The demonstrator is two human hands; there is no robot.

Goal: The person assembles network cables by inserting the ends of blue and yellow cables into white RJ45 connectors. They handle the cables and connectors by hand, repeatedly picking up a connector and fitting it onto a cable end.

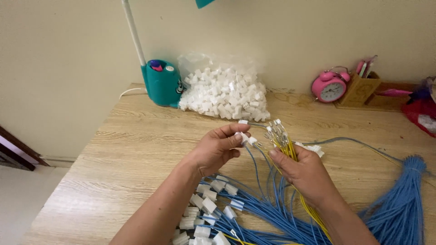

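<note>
My left hand [217,149] pinches a small white plastic connector [245,139] between thumb and fingers, with a blue wire running down from it. My right hand [303,171] grips a bunch of yellow wires [287,144] whose bare metal terminals [275,127] fan out above the fingers. The two hands are close together above the wooden table [127,154]. Below them lies a pile of blue wires fitted with white connectors [213,208].
A clear bag of loose white connectors [225,93] sits at the back by a teal lamp base [162,83]. A pink alarm clock [330,87] and a pen holder [362,86] stand at the back right. A thick bundle of blue wires [402,195] lies at the right.
</note>
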